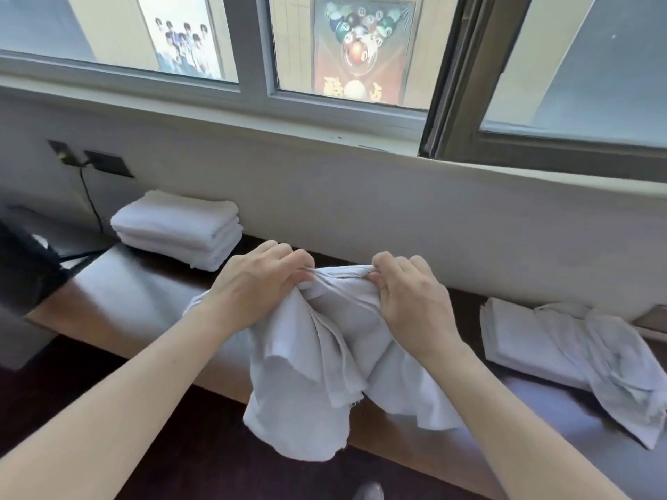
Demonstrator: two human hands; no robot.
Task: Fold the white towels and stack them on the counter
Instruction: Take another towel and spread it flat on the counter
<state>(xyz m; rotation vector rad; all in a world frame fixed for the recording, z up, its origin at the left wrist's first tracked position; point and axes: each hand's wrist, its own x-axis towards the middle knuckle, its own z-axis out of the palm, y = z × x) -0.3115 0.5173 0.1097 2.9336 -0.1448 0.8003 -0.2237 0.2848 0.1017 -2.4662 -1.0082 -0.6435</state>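
A crumpled white towel (325, 359) hangs in front of me over the dark counter (119, 283). My left hand (260, 279) pinches its top edge on the left, and my right hand (411, 294) grips the same edge on the right, the two hands close together. The towel's lower part drapes past the counter's front edge. A neat stack of folded white towels (177, 227) sits at the back left of the counter against the wall. At the right lies a loose pile of unfolded white towels (577, 348).
A white wall and a window sill (325, 138) rise behind the counter. Dark wall sockets (108, 164) with a black cable are at the left. A dark object (25, 272) stands at the counter's left end. The dark floor lies below the counter edge.
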